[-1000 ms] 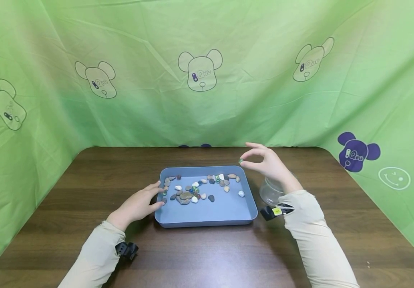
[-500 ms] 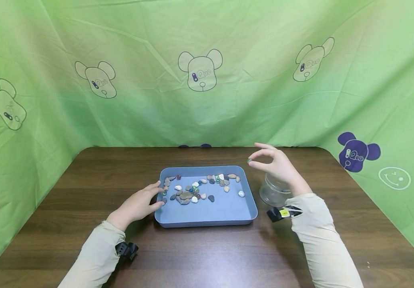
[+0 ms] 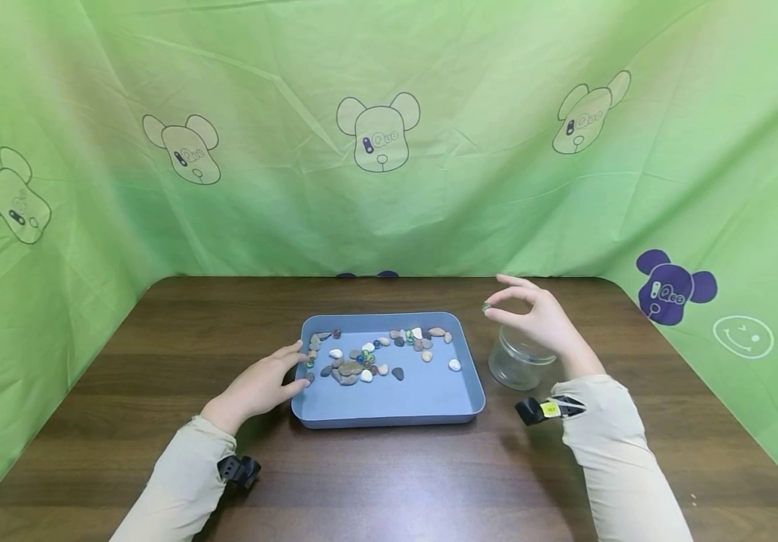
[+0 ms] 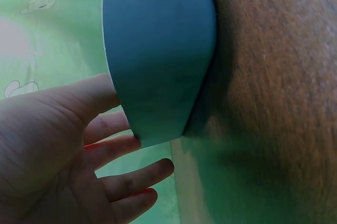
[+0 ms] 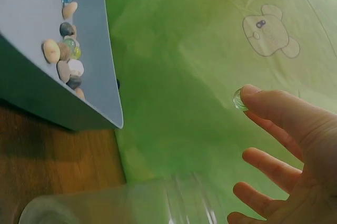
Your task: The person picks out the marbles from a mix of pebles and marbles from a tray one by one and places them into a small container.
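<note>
A clear glass marble with a green tint [image 5: 240, 99] is pinched between the thumb and index finger of my right hand [image 3: 534, 320]. That hand is raised over the near side of a clear round jar [image 3: 519, 369], its other fingers spread apart. My left hand [image 3: 259, 385] rests at the left rim of a shallow blue-grey tray [image 3: 423, 403], thumb and fingertips reaching over the edge; in the left wrist view its fingers lie loosely against the tray's wall [image 4: 158, 50]. Inside the tray are pebbles [image 3: 351, 369] and coloured marbles, mostly in a central cluster and along the back.
The jar stands on the brown wooden table [image 3: 389, 482], just right of the tray. A white pebble [image 3: 454, 365] lies near the tray's right wall. Behind the table hangs a green printed cloth [image 3: 281, 211], which also lines both sides.
My right hand has moved rightward with the marble, from above the tray's back right corner to above the jar. The left hand has stayed at the tray's rim.
</note>
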Demonstrator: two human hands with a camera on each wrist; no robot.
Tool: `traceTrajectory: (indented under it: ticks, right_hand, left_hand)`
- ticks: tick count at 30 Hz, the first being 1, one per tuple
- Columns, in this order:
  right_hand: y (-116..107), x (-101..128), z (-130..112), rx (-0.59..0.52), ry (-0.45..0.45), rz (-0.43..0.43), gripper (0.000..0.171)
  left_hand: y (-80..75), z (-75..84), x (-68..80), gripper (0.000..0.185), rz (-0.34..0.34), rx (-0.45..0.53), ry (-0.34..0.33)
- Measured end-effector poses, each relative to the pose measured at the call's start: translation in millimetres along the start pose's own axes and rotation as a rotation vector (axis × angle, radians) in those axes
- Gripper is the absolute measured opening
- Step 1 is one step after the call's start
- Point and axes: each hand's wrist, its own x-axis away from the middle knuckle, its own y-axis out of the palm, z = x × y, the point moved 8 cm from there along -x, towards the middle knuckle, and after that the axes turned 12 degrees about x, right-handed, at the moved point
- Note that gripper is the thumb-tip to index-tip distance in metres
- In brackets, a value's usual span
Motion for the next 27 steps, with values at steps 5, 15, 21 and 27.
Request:
traceTrajectory:
  ticks: [5, 15, 21, 27]
  right_hand:
    - [-5, 6, 6, 0.0, 0.019, 0.014, 0.024]
    - [-11, 18, 21, 0.001, 0.066, 0.019, 0.025]
    - [-17, 24, 26, 0.0, 0.085, 0.032, 0.027]
    - [-20, 30, 31, 0.006, 0.1, 0.043, 0.027]
  left_hand:
    - [-0.2, -0.4, -0.1, 0.043, -0.001, 0.006, -0.006]
    - [0.0, -1.6, -0.8, 0.044, -0.009, 0.002, -0.011]
    - [-0.6, -1.0, -1.0, 0.044, -0.01, 0.006, -0.013]
    - [-0.7, -1.1, -0.4, 0.044, -0.011, 0.004, -0.019]
